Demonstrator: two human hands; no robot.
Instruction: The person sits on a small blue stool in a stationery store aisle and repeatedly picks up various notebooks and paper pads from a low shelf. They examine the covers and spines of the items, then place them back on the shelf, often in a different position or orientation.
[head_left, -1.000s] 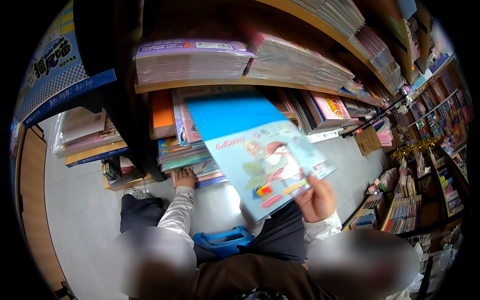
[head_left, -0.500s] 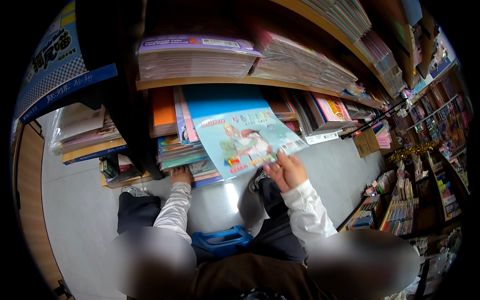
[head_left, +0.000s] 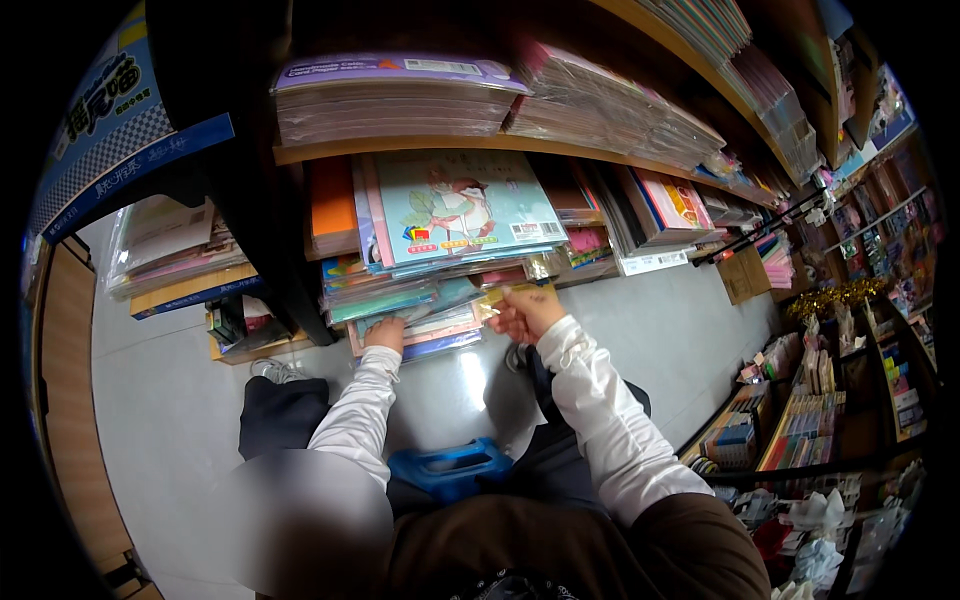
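Observation:
A light-blue picture pad [head_left: 470, 205] with a cartoon cover lies on a stack of thin plastic-wrapped paper packs [head_left: 400, 298] at the low shelf. My left hand [head_left: 384, 334] grips the front edge of the lower packs, its fingers bent over the clear wrapping. To the right, my right hand [head_left: 528, 312] is closed, thumb and fingers pinching the corner of a yellowish pack [head_left: 492, 298] that sticks out under the pad. Most of that pack is hidden by the hand and by the packs above.
The shelf board [head_left: 420, 146] above carries purple-topped wrapped packs [head_left: 400, 95]. Orange packs [head_left: 332, 205] stand left of the pad, and dark folders [head_left: 622, 215] right of it. A dark post [head_left: 270, 230] rises at left. A blue plastic stool [head_left: 450, 470] sits beneath me.
The light-blue pad, lifted and tilted before, now lies back on the stack. My right hand has let it go and moved down and left to the lower packs. My left hand stays near the stack.

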